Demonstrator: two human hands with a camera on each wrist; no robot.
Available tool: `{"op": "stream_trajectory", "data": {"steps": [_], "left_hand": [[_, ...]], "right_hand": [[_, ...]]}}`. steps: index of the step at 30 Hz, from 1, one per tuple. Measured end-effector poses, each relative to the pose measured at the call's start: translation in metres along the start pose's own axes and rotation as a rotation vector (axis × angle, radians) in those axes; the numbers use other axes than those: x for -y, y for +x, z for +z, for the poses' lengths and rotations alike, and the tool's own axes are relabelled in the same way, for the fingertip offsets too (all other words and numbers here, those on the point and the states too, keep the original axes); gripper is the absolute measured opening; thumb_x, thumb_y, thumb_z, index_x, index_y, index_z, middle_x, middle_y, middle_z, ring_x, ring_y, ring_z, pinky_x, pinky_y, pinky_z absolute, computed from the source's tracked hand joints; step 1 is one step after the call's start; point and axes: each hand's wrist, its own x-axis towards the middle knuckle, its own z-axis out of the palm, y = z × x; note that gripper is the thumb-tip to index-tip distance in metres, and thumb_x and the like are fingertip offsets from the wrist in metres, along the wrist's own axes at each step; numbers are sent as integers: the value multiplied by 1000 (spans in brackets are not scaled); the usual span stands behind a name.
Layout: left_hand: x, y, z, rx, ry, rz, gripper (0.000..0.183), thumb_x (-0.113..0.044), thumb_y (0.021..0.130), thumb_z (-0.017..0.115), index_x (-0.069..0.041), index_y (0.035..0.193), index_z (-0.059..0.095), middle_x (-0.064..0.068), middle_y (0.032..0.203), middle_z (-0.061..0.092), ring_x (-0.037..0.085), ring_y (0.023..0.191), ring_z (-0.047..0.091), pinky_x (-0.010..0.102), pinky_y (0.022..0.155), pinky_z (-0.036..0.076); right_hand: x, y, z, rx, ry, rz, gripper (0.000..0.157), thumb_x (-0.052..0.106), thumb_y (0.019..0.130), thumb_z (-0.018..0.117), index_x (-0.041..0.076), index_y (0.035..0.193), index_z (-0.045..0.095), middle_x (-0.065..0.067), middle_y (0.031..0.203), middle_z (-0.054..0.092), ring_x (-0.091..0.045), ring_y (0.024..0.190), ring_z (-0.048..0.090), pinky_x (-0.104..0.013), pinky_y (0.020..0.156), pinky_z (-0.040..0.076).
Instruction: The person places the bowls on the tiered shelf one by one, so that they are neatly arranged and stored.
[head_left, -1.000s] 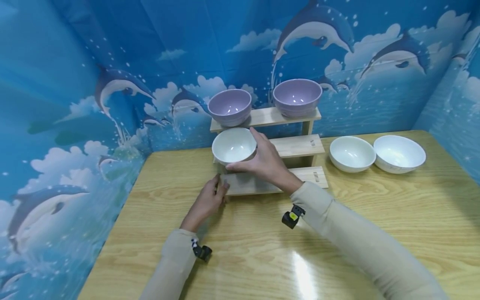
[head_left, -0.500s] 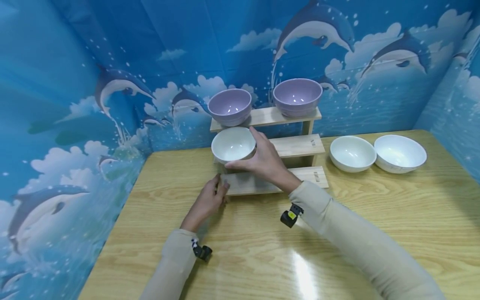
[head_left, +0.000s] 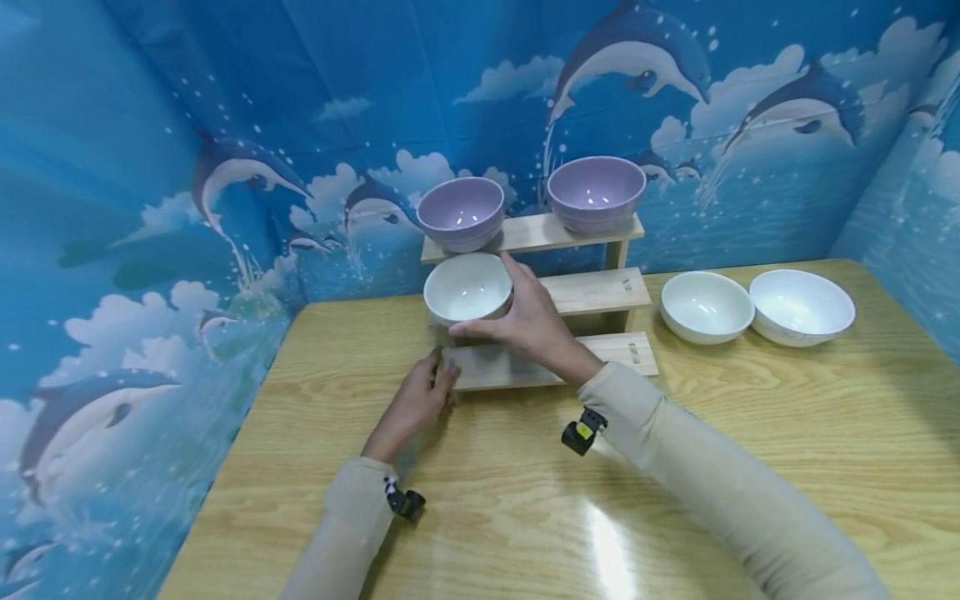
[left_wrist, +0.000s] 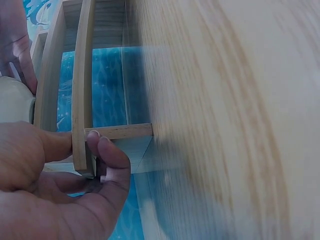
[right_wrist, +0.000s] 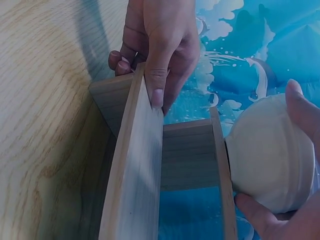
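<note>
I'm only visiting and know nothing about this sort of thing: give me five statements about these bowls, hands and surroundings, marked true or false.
1. Two purple bowls stand on the top shelf. True.
2. The right-hand grip holds a purple bowl. False: the right-hand grip holds a white bowl.
3. The left-hand grip is on the bottom shelf. True.
4. The other two white bowls lie upside down. False: the other white bowls sit upright on the table.
5. The backdrop shows dolphins. True.

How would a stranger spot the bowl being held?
Find the wooden three-step stand on the table. At the left end of its middle step is a white bowl. Only this bowl is gripped by the right hand.
</note>
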Motion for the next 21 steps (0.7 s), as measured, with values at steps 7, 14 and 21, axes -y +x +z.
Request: {"op": "stream_trajectory", "data": {"steps": [7,14,21], "left_hand": [[1,1,1,-3,-7,0,67,-31,110,44,2,160,13,12,82,65,23,71,62,33,63,51],[0,1,1,-6,6,-4,67,-31,110,45,2,160,14,12,83,64,21,71,62,33,66,52],[-1,0,0,-10,11,0,67,-31,110,45,3,160,15,12,81,65,21,70,62,32,64,51]], "right_hand": [[2,-3,-2,19,3,31,109,40,71,94,12,156,34,-12,140,48,-25,125,49,-48,102,46],[5,-7,-6,14,9,37,106,38,72,94,11,156,35,-12,140,49,-25,127,48,-49,105,44],[8,-13,-11,10,11,83,110,37,75,92,5,159,29,-16,148,44,-29,136,44,-49,112,39]]}}
